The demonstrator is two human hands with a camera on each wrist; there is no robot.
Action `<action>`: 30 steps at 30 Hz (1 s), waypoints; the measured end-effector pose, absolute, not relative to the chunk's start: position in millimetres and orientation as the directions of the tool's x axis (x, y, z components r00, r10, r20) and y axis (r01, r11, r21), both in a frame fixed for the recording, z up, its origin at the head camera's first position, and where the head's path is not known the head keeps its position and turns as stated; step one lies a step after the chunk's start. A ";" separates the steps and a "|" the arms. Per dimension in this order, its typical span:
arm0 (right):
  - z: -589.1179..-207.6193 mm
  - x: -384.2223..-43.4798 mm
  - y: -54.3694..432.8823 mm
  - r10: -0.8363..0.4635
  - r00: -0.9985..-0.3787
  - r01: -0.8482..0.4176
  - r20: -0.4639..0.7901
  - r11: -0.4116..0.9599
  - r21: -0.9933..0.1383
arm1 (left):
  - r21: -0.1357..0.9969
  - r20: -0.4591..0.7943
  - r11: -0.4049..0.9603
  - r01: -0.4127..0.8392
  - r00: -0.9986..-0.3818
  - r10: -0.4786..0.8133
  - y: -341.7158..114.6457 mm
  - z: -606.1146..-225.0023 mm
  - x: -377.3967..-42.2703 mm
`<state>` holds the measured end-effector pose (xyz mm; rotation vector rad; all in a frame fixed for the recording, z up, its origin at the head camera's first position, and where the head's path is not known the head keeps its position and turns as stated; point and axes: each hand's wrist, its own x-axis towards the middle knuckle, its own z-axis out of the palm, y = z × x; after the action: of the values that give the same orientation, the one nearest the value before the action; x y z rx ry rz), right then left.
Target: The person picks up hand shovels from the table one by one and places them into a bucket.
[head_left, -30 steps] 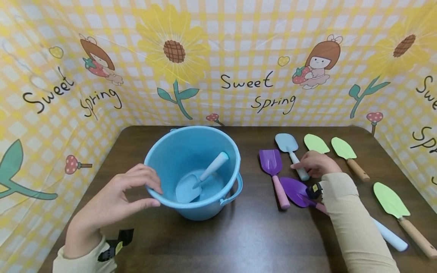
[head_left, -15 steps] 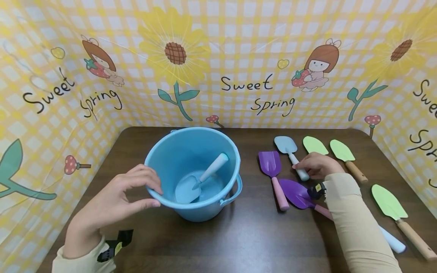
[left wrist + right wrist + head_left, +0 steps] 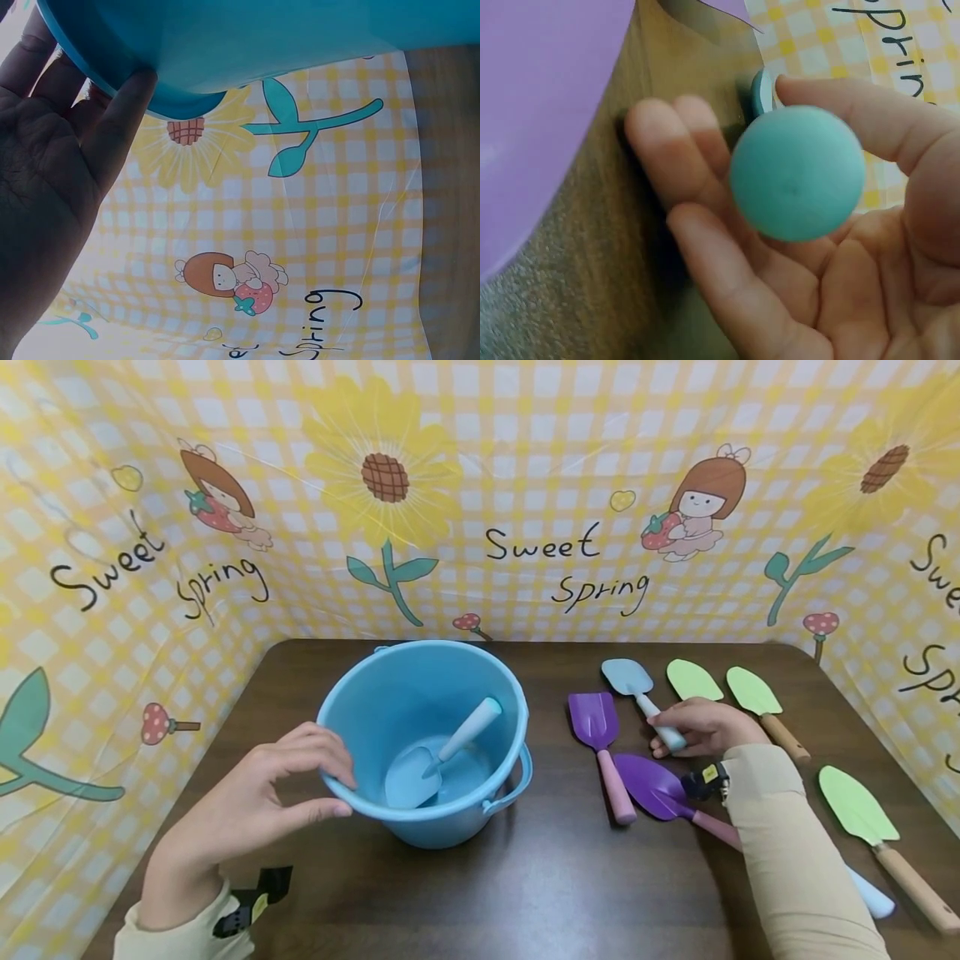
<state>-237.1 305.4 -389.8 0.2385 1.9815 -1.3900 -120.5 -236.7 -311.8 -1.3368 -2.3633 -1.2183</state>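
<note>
My left hand [image 3: 255,802] grips the near left rim of a blue bucket [image 3: 450,831], thumb outside and fingers over the edge; the left wrist view shows the thumb against the bucket wall [image 3: 300,37]. Inside the bucket a light blue shovel [image 3: 468,727] leans with its handle up. At the right, my right hand [image 3: 708,727] holds another light blue shovel [image 3: 628,677] by its handle. In the right wrist view the round handle end [image 3: 796,172] sits between thumb and curled fingers. The blade lies close over the table.
Beside the right hand are a purple square-bladed shovel [image 3: 594,718] and a purple pointed trowel [image 3: 652,785]. Green trowels with wooden handles lie behind [image 3: 693,679] and to the right [image 3: 858,802]. A light blue handle [image 3: 870,893] shows past the right sleeve. Printed cloth [image 3: 525,460] walls the table.
My right hand has shifted slightly right and its fingers have closed round the light blue shovel's handle. The left hand and the bucket stay in place.
</note>
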 end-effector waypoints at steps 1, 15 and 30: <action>-390.7 -237.1 306.4 -0.238 -0.740 0.515 -0.629 0.401 -0.758 | 0.573 0.494 0.270 0.774 -0.589 0.640 -236.8 -311.8 -120.4; -398.6 -248.0 317.4 -0.299 -0.702 0.537 -0.646 0.375 -0.756 | 0.550 0.524 0.247 0.798 -0.560 0.642 -236.8 -311.1 -123.0; -399.1 -243.6 317.6 -0.320 -0.667 0.615 -0.673 0.274 -0.740 | 0.604 0.405 0.350 0.716 -0.654 0.639 -237.4 -309.2 -119.7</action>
<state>-243.6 317.6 -399.1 0.2693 1.7611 -1.5043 -119.7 -237.4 -309.2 -1.2582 -2.4991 -1.1980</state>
